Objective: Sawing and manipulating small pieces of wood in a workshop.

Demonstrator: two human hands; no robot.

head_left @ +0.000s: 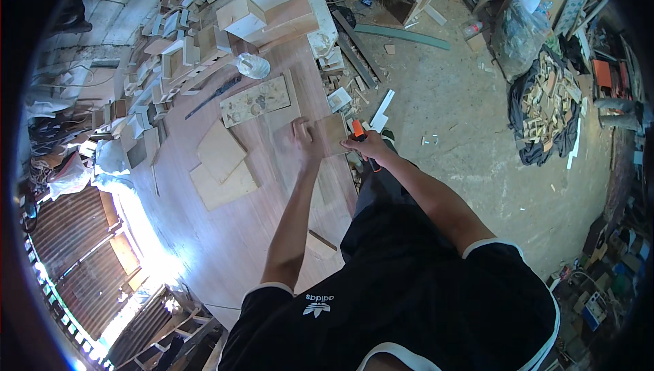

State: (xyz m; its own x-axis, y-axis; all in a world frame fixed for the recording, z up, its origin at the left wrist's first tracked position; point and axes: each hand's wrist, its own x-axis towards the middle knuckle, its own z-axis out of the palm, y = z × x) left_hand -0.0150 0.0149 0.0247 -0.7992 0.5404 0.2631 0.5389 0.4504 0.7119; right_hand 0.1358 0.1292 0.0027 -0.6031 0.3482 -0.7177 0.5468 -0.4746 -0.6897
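My right hand [366, 147] is closed round a slim orange-and-black hand tool [357, 128]; its exact kind does not show. The tool crosses the fist at the table's right edge, beside the end of a small flat wooden piece [332, 130]. Just left of that piece is my left hand [304, 138], low over the table, its fingers smeared by motion. Beyond the left hand lies a stained light wooden block [255, 102] on a thin board. Two pale thin boards [221, 151] overlap to the left of my left forearm.
Stacked wooden boxes [269, 6] and many offcuts crowd the table's far left side. A dark saw-like blade [212, 96] and a clear plastic container [253, 66] lie nearer. Scrap strips litter the floor along the table edge. A sack of wood scraps [548, 102] stands at right.
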